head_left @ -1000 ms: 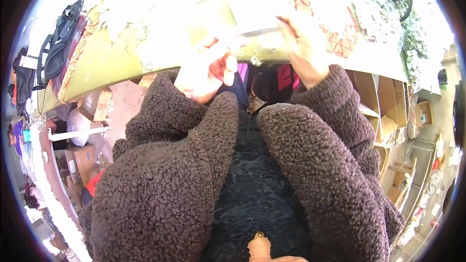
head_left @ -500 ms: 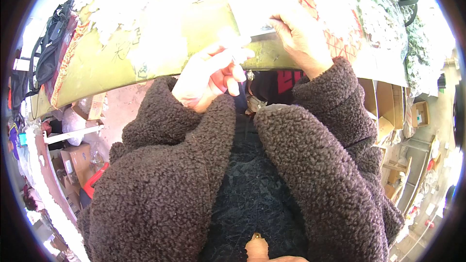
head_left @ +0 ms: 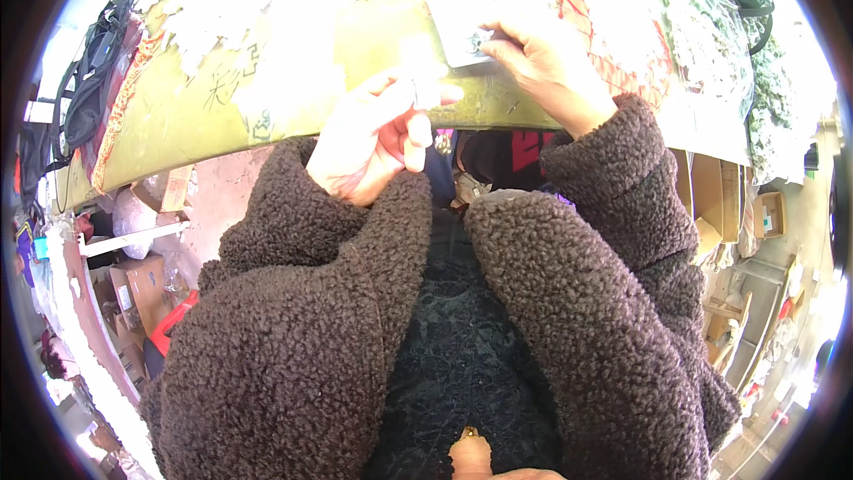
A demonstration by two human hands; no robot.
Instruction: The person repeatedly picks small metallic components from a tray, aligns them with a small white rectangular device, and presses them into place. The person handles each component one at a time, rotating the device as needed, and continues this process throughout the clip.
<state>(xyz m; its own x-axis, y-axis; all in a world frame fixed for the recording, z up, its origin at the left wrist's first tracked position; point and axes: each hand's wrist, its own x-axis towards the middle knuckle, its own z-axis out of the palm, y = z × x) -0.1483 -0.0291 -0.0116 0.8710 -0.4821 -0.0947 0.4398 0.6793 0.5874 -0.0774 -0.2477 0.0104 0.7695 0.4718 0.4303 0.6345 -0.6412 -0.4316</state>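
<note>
While the left hand (head_left: pixel 366 140) curls half-closed, any hold lost in glare, the right hand (head_left: pixel 553 64) has thumb and finger close together over a white sheet (head_left: pixel 450 43) on the table (head_left: pixel 209 120), grip unclear; handling looks midway, nothing visibly finished.

This looks like a small workshop or packing room. A long yellow-green table (head_left: pixel 298 107), scrawled with dark handwritten marks and covered in ragged pale patches, fills the front. On its right side lie reddish-orange material (head_left: pixel 613 31) and a clear plastic bag (head_left: pixel 711 36) of pale green stuff; a black strapped bundle (head_left: pixel 105 67) sits at the left end. Below, cardboard boxes (head_left: pixel 147 289) crowd the left, with an open carton (head_left: pixel 769 215) and wooden framing (head_left: pixel 727 329) at right.
</note>
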